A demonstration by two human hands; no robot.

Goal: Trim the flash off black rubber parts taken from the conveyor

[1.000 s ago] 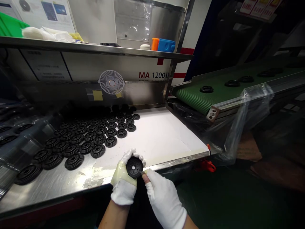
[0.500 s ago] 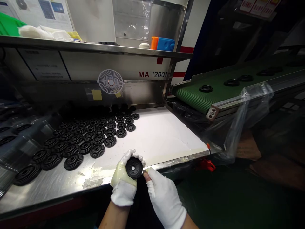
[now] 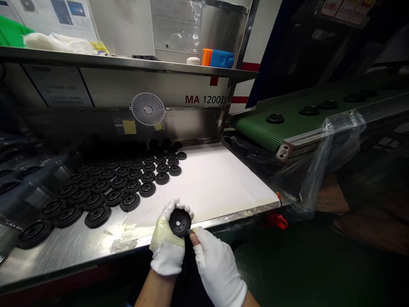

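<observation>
My left hand [image 3: 166,238], in a white glove, is closed around a round black ribbed disc [image 3: 180,222] and holds it just over the front edge of the steel bench [image 3: 64,247]. My right hand [image 3: 215,266], also gloved, pinches a small thin tool whose tip touches the lower right rim of the disc; the tool is too small to name. Several rows of like black discs [image 3: 118,183] lie on the bench to the left of my hands.
A white sheet [image 3: 217,179] covers the bench's right part. A green conveyor belt [image 3: 287,121] at right carries several black discs. Clear plastic film [image 3: 329,149] hangs from its end. A shelf [image 3: 128,64] above holds papers, blue and orange items; a small fan [image 3: 148,109] sits below it.
Both hands stay on the disc at the bench edge; they have shifted only slightly. The discs on the conveyor have crept a little to the left.
</observation>
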